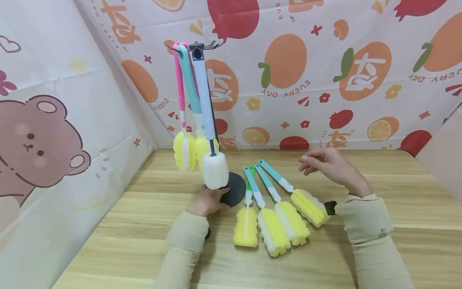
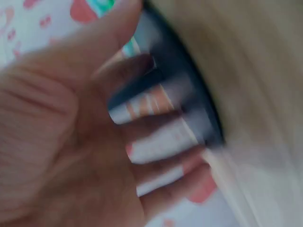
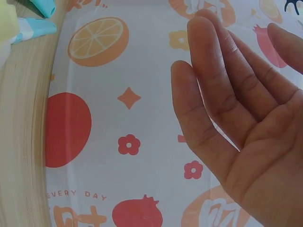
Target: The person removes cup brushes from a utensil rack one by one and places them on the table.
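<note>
My left hand point(image 1: 207, 200) grips the left rim of the round black base point(image 1: 234, 192) of a hanging stand, thumb and fingers spread along its edge. The left wrist view is blurred but shows fingertips right at the base's rim point(image 2: 206, 106). From the stand's top hooks point(image 1: 213, 46) hang sponge bottle brushes: a pink-handled one point(image 1: 180, 92), a teal-handled one point(image 1: 189, 80) and a light-blue one point(image 1: 205, 100) with a white sponge head point(image 1: 215, 170). My right hand point(image 1: 330, 166) hovers over the table's back right, loosely bent fingers point(image 3: 208, 61) holding nothing.
Several yellow-and-white sponge brushes lie fanned out on the wooden table point(image 1: 126, 241) between my arms: a green-handled one point(image 1: 246, 226) at left, then teal-handled ones, the rightmost brush point(image 1: 310, 206) near my right wrist. A fruit-print cloth point(image 1: 317, 120) stands behind, a bear-print cloth point(image 1: 39, 140) at left.
</note>
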`<state>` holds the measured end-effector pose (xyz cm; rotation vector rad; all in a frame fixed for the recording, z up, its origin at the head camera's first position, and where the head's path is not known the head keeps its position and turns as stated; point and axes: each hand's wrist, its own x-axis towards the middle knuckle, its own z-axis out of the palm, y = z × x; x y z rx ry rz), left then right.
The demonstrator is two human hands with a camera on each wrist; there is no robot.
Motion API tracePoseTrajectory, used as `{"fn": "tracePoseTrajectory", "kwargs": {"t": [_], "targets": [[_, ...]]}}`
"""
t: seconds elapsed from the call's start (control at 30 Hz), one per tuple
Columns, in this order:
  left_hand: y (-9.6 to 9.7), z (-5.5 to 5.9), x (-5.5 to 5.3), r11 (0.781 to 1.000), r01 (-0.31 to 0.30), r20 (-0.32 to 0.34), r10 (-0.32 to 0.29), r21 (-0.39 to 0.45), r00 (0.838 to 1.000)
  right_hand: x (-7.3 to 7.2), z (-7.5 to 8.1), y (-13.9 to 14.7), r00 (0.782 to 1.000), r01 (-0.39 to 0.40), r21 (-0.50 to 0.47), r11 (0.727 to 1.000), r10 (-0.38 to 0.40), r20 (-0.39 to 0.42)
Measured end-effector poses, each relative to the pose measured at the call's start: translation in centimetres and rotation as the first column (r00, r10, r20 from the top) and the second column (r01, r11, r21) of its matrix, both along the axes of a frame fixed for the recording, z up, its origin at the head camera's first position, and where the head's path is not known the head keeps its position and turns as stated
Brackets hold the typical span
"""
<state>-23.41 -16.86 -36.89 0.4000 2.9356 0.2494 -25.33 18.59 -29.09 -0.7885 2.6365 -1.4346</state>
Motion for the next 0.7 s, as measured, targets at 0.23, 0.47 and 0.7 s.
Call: {"fn": "tracePoseTrajectory", "kwargs": {"t": [0.23, 0.47, 0.7], "targets": [[-1.8, 0.2, -0.8, 0.991, 0.084, 0.123, -0.097, 0.109, 0.988, 0.0, 0.2, 0.0, 1.0, -0.008, -0.012, 1.0, 0.008, 0.002], [1.9, -0.1, -0.1, 0.989, -0.035, -0.113, 0.018, -0.147, 0.993, 0.1, 0.1, 0.2, 1.0, 0.0, -0.01, 1.0, 0.0, 0.009], [3.4, -0.2, 0.1, 0.96, -0.111, -0.173, 0.067, -0.258, 0.983, 0.1, -0.1, 0.2, 1.0, -0.002, -0.017, 1.0, 0.003, 0.028]]}}
